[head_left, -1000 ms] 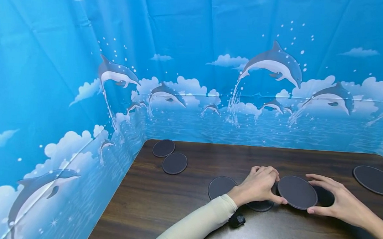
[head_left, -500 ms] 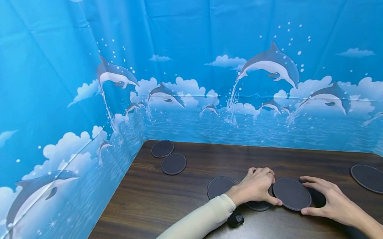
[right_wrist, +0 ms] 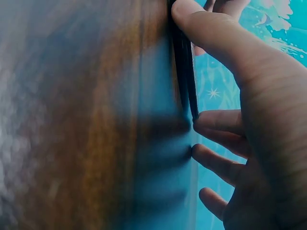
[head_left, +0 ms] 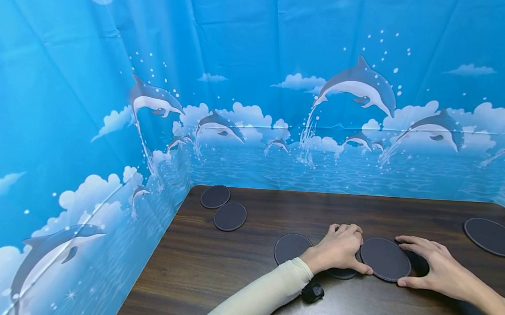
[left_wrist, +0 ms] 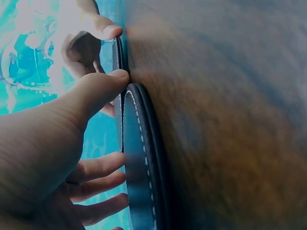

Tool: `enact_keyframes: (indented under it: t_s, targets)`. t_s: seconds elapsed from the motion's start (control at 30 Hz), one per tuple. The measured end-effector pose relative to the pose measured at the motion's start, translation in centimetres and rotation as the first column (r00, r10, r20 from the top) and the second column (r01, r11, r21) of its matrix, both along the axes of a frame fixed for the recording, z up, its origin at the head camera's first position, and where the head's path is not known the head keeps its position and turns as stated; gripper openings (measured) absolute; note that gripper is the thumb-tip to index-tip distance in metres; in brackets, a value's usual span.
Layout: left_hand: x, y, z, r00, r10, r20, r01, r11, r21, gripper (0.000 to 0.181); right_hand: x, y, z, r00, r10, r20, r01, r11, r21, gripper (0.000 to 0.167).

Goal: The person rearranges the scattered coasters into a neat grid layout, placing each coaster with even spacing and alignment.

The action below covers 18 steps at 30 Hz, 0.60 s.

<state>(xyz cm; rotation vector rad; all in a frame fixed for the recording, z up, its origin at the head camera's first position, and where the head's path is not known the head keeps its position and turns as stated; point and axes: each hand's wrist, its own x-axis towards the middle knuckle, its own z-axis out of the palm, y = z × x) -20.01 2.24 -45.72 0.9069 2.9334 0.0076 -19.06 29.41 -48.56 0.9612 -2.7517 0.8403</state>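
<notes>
A round dark disc with a stitched rim (head_left: 385,259) lies between the two hands, low over the wooden table. My left hand (head_left: 337,248) has its thumb and fingertips at the disc's left edge, over another dark disc (head_left: 342,273) that it partly covers. From the right, my right hand (head_left: 438,269) grips the rim between thumb and fingers. The left wrist view shows the held disc (left_wrist: 118,55) nearly edge-on beside a thicker, stacked-looking one (left_wrist: 139,158). In the right wrist view, the right index fingertip meets the thin dark edge (right_wrist: 192,81).
One dark disc (head_left: 292,248) lies left of my left hand. Two touching discs (head_left: 215,197) (head_left: 230,216) are at the table's back left, and another (head_left: 492,237) at the far right. A small black object (head_left: 312,292) is under the left forearm. A dolphin-print curtain (head_left: 247,82) surrounds the table.
The held disc has shifted slightly left and down, closer to the table, with my right hand following it leftward. My left hand stays in nearly the same place.
</notes>
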Motion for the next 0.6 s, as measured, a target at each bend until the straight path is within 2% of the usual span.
enact_keyframes:
  t_s: [0.3,0.6]
  targets:
    - [0.44,0.44,0.12,1.000,-0.016,-0.018,0.014,0.996,-0.085,0.063,0.23,0.24,-0.07,1.000,0.000,0.012,0.000,1.000,0.027,0.076]
    - [0.30,0.29,0.46,1.000,-0.009,0.006,0.010,0.996,-0.087,0.058,0.06,0.15,0.66,0.998,0.022,0.060,-0.027,0.997,0.078,0.081]
